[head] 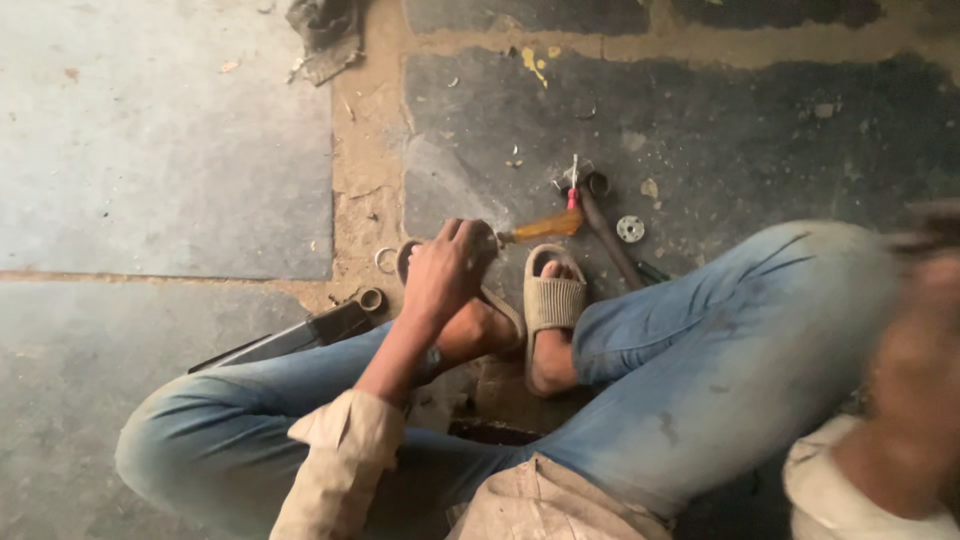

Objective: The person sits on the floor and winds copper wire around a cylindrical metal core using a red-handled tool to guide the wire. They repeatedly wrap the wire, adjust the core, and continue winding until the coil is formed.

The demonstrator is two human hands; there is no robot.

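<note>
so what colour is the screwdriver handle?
Translucent amber-yellow screwdriver handle, by the left hand; head view.

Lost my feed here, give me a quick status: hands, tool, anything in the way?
Left hand closed on amber-handled screwdriver, low over the floor. Right hand blurred, grip unclear. Grey metal washer and dark metal rod lie beyond the sandalled feet.

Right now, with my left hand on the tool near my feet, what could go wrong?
1. Your left hand grips the amber-handled screwdriver close to your sandalled foot, which is partly bare; a slip could jab the toes.
2. Small loose parts, such as the metal washer and the ring, lie on the dusty floor and could easily roll away or get lost.
3. Your right hand is blurred, so its hold cannot be judged.
</note>
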